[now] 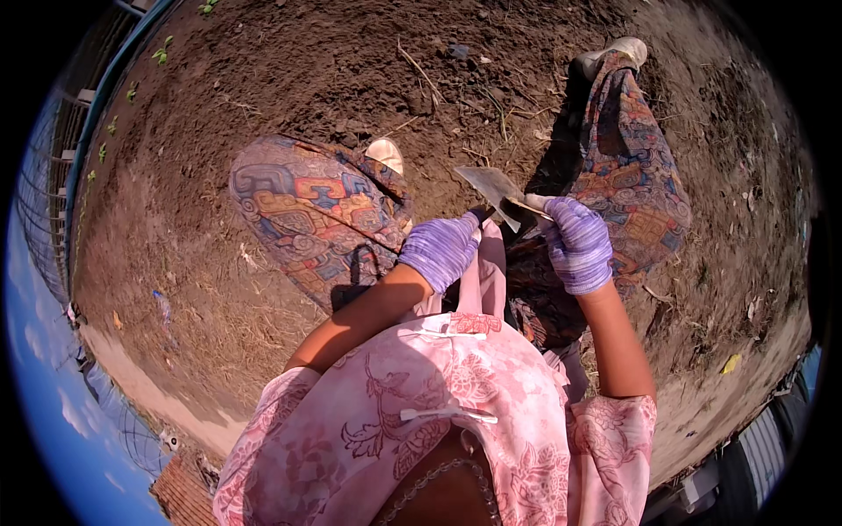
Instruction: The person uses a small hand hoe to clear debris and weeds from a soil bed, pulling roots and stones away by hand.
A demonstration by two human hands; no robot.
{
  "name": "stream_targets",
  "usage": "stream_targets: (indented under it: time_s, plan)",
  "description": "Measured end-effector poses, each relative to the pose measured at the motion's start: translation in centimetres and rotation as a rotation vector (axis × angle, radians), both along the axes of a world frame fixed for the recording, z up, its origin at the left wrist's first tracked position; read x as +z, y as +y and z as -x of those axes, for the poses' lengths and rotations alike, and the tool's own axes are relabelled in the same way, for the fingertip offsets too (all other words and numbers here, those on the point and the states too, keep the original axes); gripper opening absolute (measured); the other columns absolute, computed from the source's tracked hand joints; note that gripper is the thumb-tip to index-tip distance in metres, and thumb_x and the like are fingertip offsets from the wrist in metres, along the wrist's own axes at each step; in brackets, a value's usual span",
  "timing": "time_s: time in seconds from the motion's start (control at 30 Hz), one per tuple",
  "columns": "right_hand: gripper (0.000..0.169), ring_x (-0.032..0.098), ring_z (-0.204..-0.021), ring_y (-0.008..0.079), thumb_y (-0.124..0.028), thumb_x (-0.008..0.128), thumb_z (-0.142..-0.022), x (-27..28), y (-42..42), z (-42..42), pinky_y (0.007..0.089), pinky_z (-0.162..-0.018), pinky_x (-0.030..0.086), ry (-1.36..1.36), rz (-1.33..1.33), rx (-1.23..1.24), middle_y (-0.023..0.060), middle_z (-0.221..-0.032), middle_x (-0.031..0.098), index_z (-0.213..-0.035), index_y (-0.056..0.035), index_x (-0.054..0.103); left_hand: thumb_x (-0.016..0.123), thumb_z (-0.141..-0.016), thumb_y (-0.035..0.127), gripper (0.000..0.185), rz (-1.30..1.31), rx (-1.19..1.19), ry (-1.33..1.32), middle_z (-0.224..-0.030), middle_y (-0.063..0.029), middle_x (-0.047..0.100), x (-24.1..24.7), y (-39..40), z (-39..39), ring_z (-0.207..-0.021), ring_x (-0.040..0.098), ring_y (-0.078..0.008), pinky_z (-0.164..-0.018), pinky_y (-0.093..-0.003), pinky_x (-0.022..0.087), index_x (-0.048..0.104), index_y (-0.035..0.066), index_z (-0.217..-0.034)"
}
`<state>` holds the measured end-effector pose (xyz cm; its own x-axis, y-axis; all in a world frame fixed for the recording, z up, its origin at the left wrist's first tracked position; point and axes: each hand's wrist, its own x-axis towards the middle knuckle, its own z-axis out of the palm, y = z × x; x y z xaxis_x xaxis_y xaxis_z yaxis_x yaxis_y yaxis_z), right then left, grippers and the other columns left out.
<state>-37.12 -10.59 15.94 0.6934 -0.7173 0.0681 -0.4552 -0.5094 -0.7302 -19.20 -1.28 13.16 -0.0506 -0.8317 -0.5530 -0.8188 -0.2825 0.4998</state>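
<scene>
Both my hands wear purple striped knit gloves and are held close together in front of my lap. My left hand (442, 253) is closed around a dark, narrow piece (485, 214) that looks like a handle; most of it is hidden in the fist. Between the hands, a flat greyish piece (490, 186), perhaps a tool blade, slants up and left. My right hand (579, 243) pinches a thin tan strip (531, 209) beside its lower edge. Whether the dark piece, the flat piece and the strip join cannot be seen.
Bare brown soil (316, 72) with dry stalks (421, 71) surrounds my legs, which wear patterned trousers (316, 197). Small green seedlings (162, 51) stand in a row at left, beside a blue pipe-like edge (99, 112). A yellow scrap (730, 363) lies at right.
</scene>
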Motion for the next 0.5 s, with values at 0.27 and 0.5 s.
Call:
stream_targets:
  time_s: [0.27, 0.5]
  plan:
    - [0.029, 0.058, -0.079, 0.0292, 0.001, 0.055, -0.068, 1.1, -0.9, -1.1, 0.0336, -0.069, 0.048, 0.065, 0.051, 0.155, 0.0121, -0.090, 0.060, -0.096, -0.0069, 0.060, 0.047, -0.078, 0.020, 0.037, -0.037, -0.088, -0.044, -0.071, -0.0175, 0.059, 0.4, -0.2, -0.2, -0.064, 0.058, -0.0325, -0.055, -0.0420, 0.046, 0.048, 0.013, -0.115]
    - [0.031, 0.057, -0.076, 0.0283, -0.001, 0.056, -0.065, -2.1, -3.1, -1.2, 0.0337, -0.064, 0.047, 0.094, 0.049, 0.070, 0.0109, -0.083, 0.059, -0.095, -0.0106, 0.060, 0.047, -0.079, 0.021, 0.022, 0.033, 0.014, 0.054, -0.071, -0.0175, 0.059, 0.3, -0.2, 0.4, -0.067, 0.059, -0.0329, -0.058, -0.0420, 0.047, 0.056, 0.004, -0.089]
